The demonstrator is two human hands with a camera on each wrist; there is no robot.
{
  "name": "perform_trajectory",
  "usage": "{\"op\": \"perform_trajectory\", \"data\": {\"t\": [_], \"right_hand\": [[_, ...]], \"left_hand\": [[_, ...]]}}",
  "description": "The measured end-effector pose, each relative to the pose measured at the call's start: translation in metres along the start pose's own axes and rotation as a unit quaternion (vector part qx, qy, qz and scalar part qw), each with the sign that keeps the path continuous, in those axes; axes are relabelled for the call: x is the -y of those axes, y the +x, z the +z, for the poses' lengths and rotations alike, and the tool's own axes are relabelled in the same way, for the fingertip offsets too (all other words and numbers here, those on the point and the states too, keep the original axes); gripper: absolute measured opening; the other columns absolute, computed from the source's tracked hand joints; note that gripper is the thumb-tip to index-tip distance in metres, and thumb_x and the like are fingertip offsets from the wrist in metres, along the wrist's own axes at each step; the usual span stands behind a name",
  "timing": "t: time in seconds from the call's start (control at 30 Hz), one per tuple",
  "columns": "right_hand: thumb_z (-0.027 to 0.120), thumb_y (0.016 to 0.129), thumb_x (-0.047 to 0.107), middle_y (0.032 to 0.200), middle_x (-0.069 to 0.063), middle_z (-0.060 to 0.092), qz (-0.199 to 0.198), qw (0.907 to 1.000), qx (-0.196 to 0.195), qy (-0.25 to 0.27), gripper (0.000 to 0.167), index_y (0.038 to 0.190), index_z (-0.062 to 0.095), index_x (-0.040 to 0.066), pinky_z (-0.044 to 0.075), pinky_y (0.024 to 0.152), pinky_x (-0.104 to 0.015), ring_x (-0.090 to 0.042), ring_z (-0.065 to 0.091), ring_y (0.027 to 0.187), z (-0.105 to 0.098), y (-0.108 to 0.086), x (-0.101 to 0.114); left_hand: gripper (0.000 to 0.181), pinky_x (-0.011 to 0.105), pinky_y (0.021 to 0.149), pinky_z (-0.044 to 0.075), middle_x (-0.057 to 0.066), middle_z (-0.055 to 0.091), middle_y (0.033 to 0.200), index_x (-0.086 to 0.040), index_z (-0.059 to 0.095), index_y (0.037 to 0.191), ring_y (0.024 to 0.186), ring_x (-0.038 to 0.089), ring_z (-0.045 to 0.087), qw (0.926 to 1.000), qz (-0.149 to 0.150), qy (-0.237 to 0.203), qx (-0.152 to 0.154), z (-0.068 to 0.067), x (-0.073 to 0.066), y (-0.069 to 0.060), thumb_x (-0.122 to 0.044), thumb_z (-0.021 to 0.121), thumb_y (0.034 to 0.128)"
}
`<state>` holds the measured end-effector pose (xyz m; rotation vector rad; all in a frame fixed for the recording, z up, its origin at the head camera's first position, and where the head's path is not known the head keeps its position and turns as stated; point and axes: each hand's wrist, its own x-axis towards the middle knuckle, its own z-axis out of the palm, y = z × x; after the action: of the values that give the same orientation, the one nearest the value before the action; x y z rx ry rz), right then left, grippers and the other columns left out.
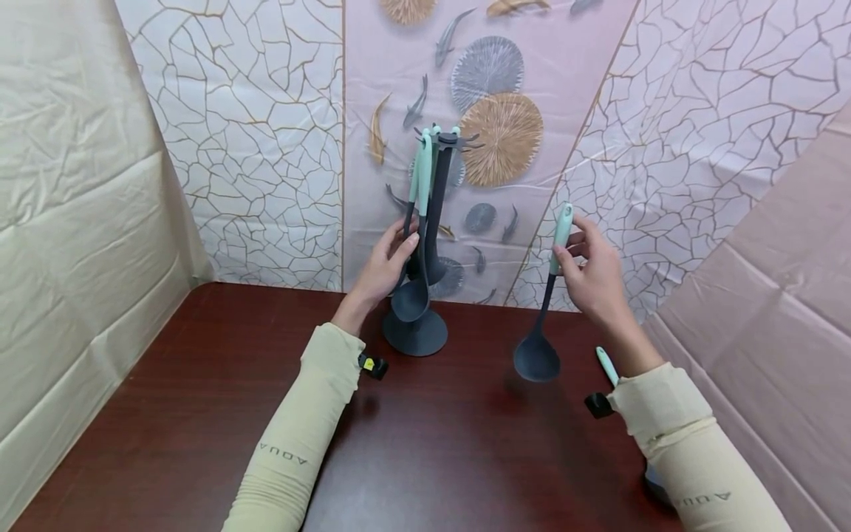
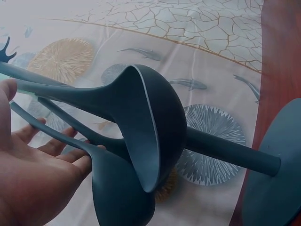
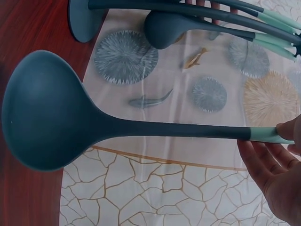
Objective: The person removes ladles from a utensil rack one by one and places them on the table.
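Observation:
My right hand (image 1: pixel 595 270) pinches the mint handle of a dark grey ladle (image 1: pixel 537 358), raised bowl-down to the right of the utensil stand. In the right wrist view its bowl and neck (image 3: pixel 174 128) show fully. My left hand (image 1: pixel 379 273) is at the stand (image 1: pixel 415 334), with fingers behind the hanging utensils and the thumb in front. Seen from the left wrist, the fingers (image 2: pixel 61 148) lie fairly straight behind a spoon-like utensil (image 2: pixel 120 188). Beside it hangs another ladle (image 2: pixel 155 122). Some hanging utensils are partly hidden behind one another.
Another utensil with a mint handle (image 1: pixel 606 366) lies on the dark red table (image 1: pixel 412 436), partly hidden by the right forearm. Its dark head (image 1: pixel 654 484) shows beside the sleeve. Patterned cloth (image 1: pixel 266 148) hangs behind the table, and plain cloth hangs at the left.

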<state>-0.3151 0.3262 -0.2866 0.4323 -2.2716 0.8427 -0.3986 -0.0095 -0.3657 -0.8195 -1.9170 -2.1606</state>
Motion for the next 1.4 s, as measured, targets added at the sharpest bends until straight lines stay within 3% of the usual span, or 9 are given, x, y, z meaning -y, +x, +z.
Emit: {"op": "perform_trajectory", "data": {"t": [0.07, 0.23, 0.43, 0.53, 0.7, 0.97, 1.27, 1.4], "right_hand": [[0.062, 0.106, 0.004, 0.107, -0.017, 0.066, 0.003, 1.0, 0.003, -0.004, 0.05, 0.154, 0.05, 0.007, 0.055, 0.065, -0.011, -0.011, 0.067, 0.086, -0.002, -0.001, -0.001], [0.062, 0.105, 0.003, 0.106, -0.018, 0.065, 0.007, 0.9999, 0.012, -0.01, 0.05, 0.154, 0.051, 0.005, 0.054, 0.064, -0.011, -0.024, 0.068, 0.085, -0.007, -0.005, -0.006], [0.064, 0.104, 0.001, 0.102, -0.019, 0.067, 0.005, 0.9994, 0.016, -0.031, 0.048, 0.151, 0.053, 0.003, 0.052, 0.061, -0.01, -0.019, 0.068, 0.078, -0.014, -0.012, -0.014], [0.064, 0.104, 0.002, 0.101, -0.019, 0.068, 0.008, 0.9984, 0.023, -0.05, 0.049, 0.151, 0.053, 0.002, 0.051, 0.06, -0.009, -0.025, 0.07, 0.077, -0.017, -0.012, -0.017], [0.063, 0.106, 0.005, 0.102, -0.02, 0.068, 0.024, 0.9955, 0.048, -0.079, 0.051, 0.154, 0.05, 0.003, 0.049, 0.06, -0.009, -0.036, 0.073, 0.079, -0.019, -0.008, -0.018], [0.06, 0.108, 0.008, 0.105, -0.027, 0.067, 0.04, 0.9914, 0.086, -0.09, 0.052, 0.156, 0.044, -0.005, 0.047, 0.058, -0.011, -0.04, 0.073, 0.082, -0.022, -0.006, -0.027], [0.06, 0.106, 0.003, 0.103, -0.027, 0.068, 0.034, 0.9837, 0.135, -0.114, 0.05, 0.151, 0.046, -0.011, 0.058, 0.062, -0.032, -0.04, 0.073, 0.085, -0.022, -0.011, -0.039], [0.061, 0.105, 0.002, 0.102, -0.028, 0.069, 0.033, 0.9801, 0.155, -0.12, 0.048, 0.148, 0.047, -0.014, 0.059, 0.063, -0.037, -0.041, 0.072, 0.086, -0.021, -0.013, -0.045]], "left_hand": [[0.054, 0.044, 0.124, 0.034, 0.012, 0.044, 0.163, -0.013, 0.04, 0.163, 0.151, 0.023, 0.042, 1.0, 0.002, -0.001, 0.0, 0.0, 0.0, 0.0, -0.029, 0.052, 0.1136], [0.053, 0.045, 0.123, 0.034, 0.015, 0.045, 0.163, -0.012, 0.04, 0.163, 0.15, 0.026, 0.044, 1.0, 0.005, -0.006, 0.003, 0.003, 0.002, 0.0, -0.027, 0.052, 0.1135], [0.053, 0.047, 0.123, 0.034, 0.015, 0.045, 0.163, -0.011, 0.04, 0.163, 0.149, 0.028, 0.044, 0.9999, -0.006, -0.011, 0.004, 0.009, 0.006, -0.003, -0.026, 0.052, 0.1135], [0.054, 0.047, 0.123, 0.034, 0.015, 0.044, 0.163, -0.009, 0.039, 0.163, 0.15, 0.028, 0.044, 0.9998, -0.006, -0.017, 0.005, 0.01, 0.006, -0.004, -0.026, 0.052, 0.1135], [0.056, 0.046, 0.124, 0.032, 0.014, 0.043, 0.164, -0.006, 0.037, 0.164, 0.151, 0.027, 0.042, 0.9998, -0.003, -0.018, 0.003, 0.007, 0.003, -0.004, -0.026, 0.052, 0.1134], [0.056, 0.043, 0.125, 0.032, 0.012, 0.042, 0.166, -0.01, 0.037, 0.165, 0.153, 0.025, 0.04, 0.9999, -0.003, -0.011, 0.002, 0.002, -0.004, -0.001, -0.025, 0.052, 0.1134], [0.057, 0.05, 0.125, 0.031, 0.019, 0.039, 0.166, -0.002, 0.032, 0.165, 0.153, 0.035, 0.039, 0.9997, -0.018, -0.012, 0.008, 0.002, -0.007, 0.0, -0.018, 0.05, 0.1136], [0.057, 0.049, 0.125, 0.031, 0.017, 0.039, 0.167, -0.005, 0.032, 0.166, 0.153, 0.033, 0.039, 0.9997, -0.02, -0.009, 0.007, 0.002, -0.007, -0.001, -0.02, 0.05, 0.1138]]}}
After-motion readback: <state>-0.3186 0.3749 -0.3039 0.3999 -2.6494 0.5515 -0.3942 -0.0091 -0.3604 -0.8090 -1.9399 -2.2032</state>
